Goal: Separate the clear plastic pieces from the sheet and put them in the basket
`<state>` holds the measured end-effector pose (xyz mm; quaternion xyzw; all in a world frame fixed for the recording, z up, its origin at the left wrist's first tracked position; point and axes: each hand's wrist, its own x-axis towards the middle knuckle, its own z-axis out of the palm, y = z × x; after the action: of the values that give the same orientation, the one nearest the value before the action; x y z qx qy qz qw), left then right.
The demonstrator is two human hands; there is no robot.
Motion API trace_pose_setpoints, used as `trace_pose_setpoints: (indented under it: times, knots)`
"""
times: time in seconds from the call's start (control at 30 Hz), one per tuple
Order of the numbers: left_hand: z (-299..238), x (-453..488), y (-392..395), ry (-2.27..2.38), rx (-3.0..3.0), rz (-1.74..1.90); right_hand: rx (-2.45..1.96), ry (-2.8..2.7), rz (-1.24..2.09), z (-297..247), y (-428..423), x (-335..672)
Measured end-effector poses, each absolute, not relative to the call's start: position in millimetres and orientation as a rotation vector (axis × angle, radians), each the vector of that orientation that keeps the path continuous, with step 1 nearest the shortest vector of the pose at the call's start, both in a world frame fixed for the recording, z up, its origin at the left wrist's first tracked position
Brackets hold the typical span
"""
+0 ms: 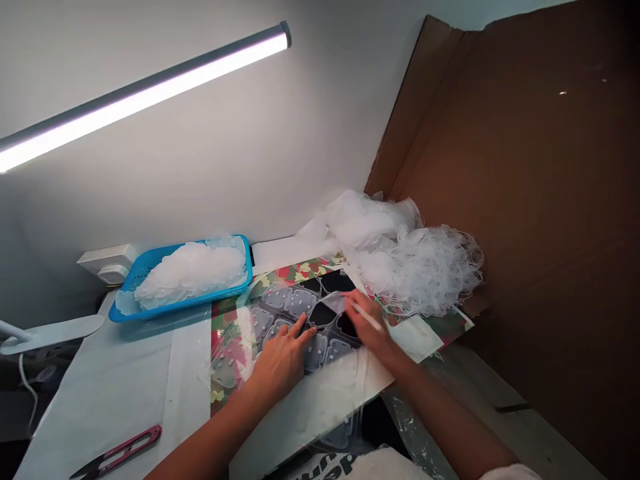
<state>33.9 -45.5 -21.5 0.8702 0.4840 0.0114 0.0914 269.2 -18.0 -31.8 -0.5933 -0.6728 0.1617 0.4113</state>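
A translucent sheet of moulded, rounded-square pieces [301, 303] with small dots lies on a black backing [343, 279]. My left hand [284, 353] presses on this sheet, with its fingers apart and nothing held. Just to its right, my right hand [369, 323] is closed around a slim white stick-like tool [371, 317]. At the fingertips of that hand, a thin clear piece [334, 303] is tilted up over a dark cut-out opening. Whether the fingers or the tool grip this piece, I cannot tell.
A blue basket [183, 305] heaped with translucent pieces stands at the back left. Stringy clear scraps [425, 267] pile up at the back right beside a cardboard wall [525, 200]. Pink-handled thread snips [127, 450] lie front left. A tube lamp [150, 90] hangs above.
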Motion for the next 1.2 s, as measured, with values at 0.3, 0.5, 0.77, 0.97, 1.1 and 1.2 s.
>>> trace_pose_setpoints:
  times: [0.3,0.5,0.77,0.97,1.1,1.2]
  knots:
    - [9,32,21,1.239,1.781,0.382,-1.394,-1.398,0.716,-20,-36,290]
    - [-2,61,42,1.153,1.667,0.297,-1.245,-1.575,1.075,-4,-31,259]
    - [-12,62,24,1.212,1.885,0.487,-1.391,-1.534,1.33,-16,8,269]
    - [-3,19,9,1.236,1.942,0.656,-1.549,-1.432,1.213,-18,21,285]
    - [7,-17,6,1.59,2.036,0.559,-1.562,-1.563,0.894,-13,23,282]
    - [10,-19,1,1.64,2.304,0.289,-1.4,-1.7,0.502,-8,14,253]
